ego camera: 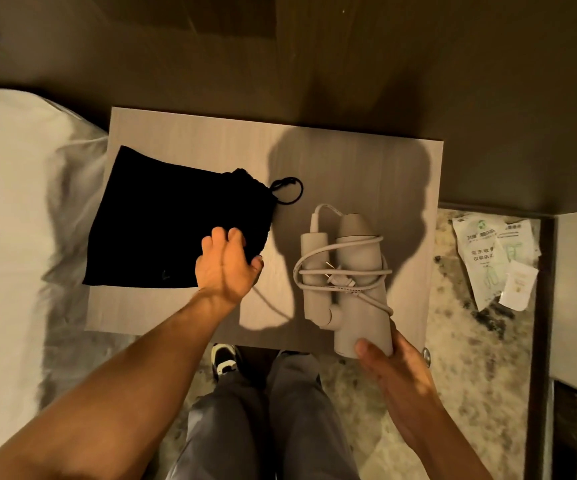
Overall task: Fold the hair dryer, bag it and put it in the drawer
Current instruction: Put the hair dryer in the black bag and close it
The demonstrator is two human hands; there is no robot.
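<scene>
A pale grey hair dryer [353,258] lies folded on the wooden nightstand top [211,147], its handle beside the barrel and its cord [346,268] wound around both, plug on top. My right hand [394,372] grips the dryer's near end at the table's front edge. A black drawstring bag [169,230] lies flat on the left half of the top, its cord loop [289,190] pointing right. My left hand [228,265] rests at the bag's near right corner, fingers spread over the fabric and thumb at its edge.
A white bed [13,220] borders the nightstand on the left. Paper packets [498,258] lie on the patterned carpet to the right, beside a dark-edged panel. My legs and a shoe [224,362] stand just below the table's front edge. A round knob [427,356] shows beside my right hand.
</scene>
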